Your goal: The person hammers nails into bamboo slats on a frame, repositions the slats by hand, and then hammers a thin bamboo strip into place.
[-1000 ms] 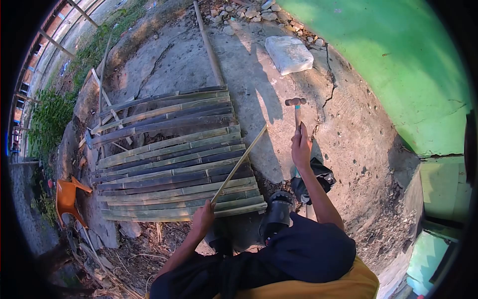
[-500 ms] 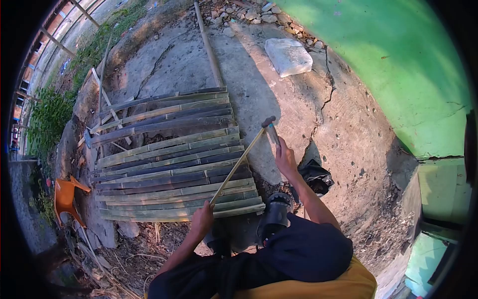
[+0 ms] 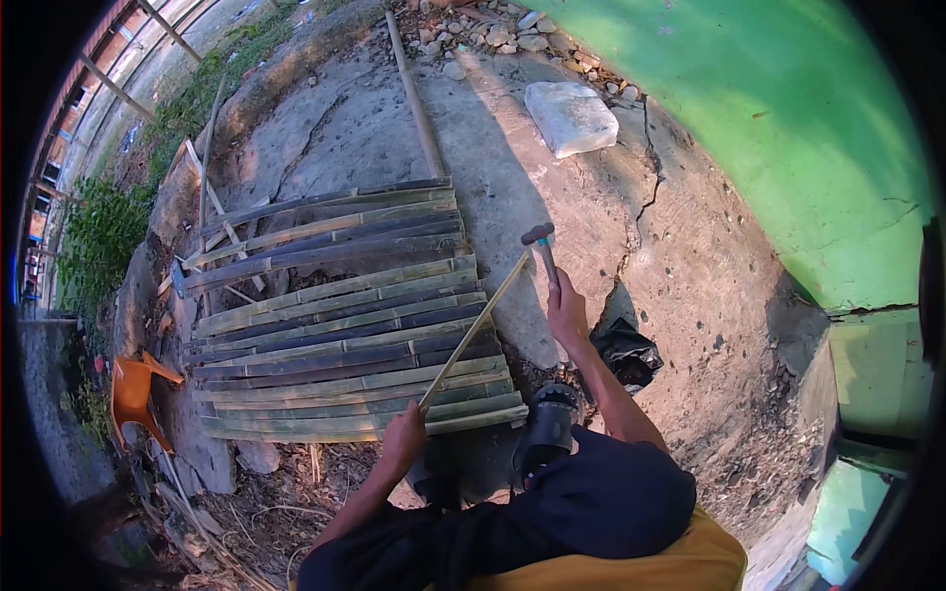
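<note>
My right hand (image 3: 568,313) is closed round the handle of a hammer (image 3: 538,236), its dark head pointing away from me. A thin bamboo strip (image 3: 473,333) is gripped at its near end by my left hand (image 3: 404,433). The strip slants up to the right, and its far tip lies close beside the hammer. Below and left of it is a panel of split bamboo slats (image 3: 345,350), laid side by side on the ground. The front slats reach nearly to my feet, and my left hand is over their near edge.
A pale block (image 3: 572,118) sits on the cracked ground ahead. A long pole (image 3: 416,98) runs away from the panel's far corner. An orange plastic chair (image 3: 133,399) lies at the left. Black plastic (image 3: 629,353) is right of my boot (image 3: 548,428). A green wall (image 3: 788,128) borders the right.
The hammer head has turned slightly and moved a little away from the strip's tip. Both hands stay nearly in place, with the same holds.
</note>
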`<action>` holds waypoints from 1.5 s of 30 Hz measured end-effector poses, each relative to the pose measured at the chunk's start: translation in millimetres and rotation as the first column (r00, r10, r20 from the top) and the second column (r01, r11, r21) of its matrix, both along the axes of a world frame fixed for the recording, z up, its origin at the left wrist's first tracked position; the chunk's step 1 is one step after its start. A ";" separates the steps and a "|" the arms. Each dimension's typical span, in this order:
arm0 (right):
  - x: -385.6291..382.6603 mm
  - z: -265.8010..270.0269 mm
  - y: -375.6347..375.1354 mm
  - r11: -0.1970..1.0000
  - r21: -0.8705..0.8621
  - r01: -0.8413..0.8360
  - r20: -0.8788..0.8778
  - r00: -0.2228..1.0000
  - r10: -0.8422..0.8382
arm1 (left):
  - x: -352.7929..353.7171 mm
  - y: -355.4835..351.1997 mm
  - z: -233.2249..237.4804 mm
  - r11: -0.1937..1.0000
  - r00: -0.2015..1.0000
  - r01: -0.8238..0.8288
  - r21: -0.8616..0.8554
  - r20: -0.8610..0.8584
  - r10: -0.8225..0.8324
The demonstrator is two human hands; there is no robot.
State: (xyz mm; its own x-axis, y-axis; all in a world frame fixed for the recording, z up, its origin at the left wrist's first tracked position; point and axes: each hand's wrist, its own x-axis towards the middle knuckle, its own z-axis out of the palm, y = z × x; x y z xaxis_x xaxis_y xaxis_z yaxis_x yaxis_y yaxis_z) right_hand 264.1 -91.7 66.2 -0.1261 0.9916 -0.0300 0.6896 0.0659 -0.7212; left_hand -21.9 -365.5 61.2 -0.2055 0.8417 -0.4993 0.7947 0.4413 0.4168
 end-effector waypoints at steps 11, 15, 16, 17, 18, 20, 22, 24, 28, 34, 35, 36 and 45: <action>19.6 -16.8 -11.1 0.995 -0.084 0.055 0.023 0.998 -0.053 | 1.8 1.6 0.9 0.998 0.999 -0.032 0.059 0.000 0.032; 12.4 21.1 0.6 0.991 0.062 0.117 -0.028 0.993 -0.116 | -0.3 3.0 3.8 0.997 1.000 -0.016 0.078 -0.010 0.017; 10.7 29.1 6.1 0.991 0.057 0.119 -0.027 0.993 -0.117 | 0.1 2.9 3.7 0.997 1.000 -0.015 0.073 -0.010 0.015; 8.3 36.7 12.2 0.991 0.099 0.088 -0.032 0.996 -0.085 | 0.0 4.0 3.7 0.998 1.000 -0.021 0.051 0.004 0.021; 7.2 39.1 15.0 0.988 0.144 0.055 -0.036 0.998 -0.051 | -0.1 3.4 1.3 0.999 0.999 -0.028 0.031 0.020 0.028; 4.2 23.6 1.7 0.984 0.170 0.061 -0.063 0.997 -0.051 | 0.7 -0.5 -0.3 0.999 0.995 -0.016 0.051 0.097 0.011; 2.7 0.6 -7.9 0.977 0.202 0.065 -0.096 0.994 -0.046 | -4.6 6.7 5.4 0.997 0.986 -0.007 0.077 0.167 -0.006; 9.8 -19.5 -18.7 0.868 0.489 -0.084 -0.015 0.994 0.105 | -14.8 15.1 26.2 0.999 0.936 -0.025 -0.036 0.351 0.036; 19.6 -10.5 -34.5 0.943 0.239 -0.231 0.084 0.972 0.217 | -33.1 42.3 82.4 0.980 0.936 0.003 -0.197 0.345 0.066; 24.9 -32.5 -39.1 0.908 0.253 -0.334 0.290 0.921 0.259 | -36.7 60.7 112.2 0.986 0.972 0.040 -0.162 0.234 -0.001; 28.5 -43.9 -36.4 0.917 0.250 -0.313 0.330 0.917 0.223 | -37.2 59.6 108.5 0.987 0.972 0.043 -0.154 0.233 -0.006; 30.9 -50.1 -35.5 0.926 0.244 -0.289 0.368 0.911 0.187 | -38.3 54.3 101.7 0.990 0.973 0.053 -0.134 0.229 -0.022; 32.3 -36.3 -24.0 0.916 0.189 -0.354 0.271 0.915 0.298 | -36.9 58.9 107.2 0.989 0.972 0.057 -0.135 0.233 -0.024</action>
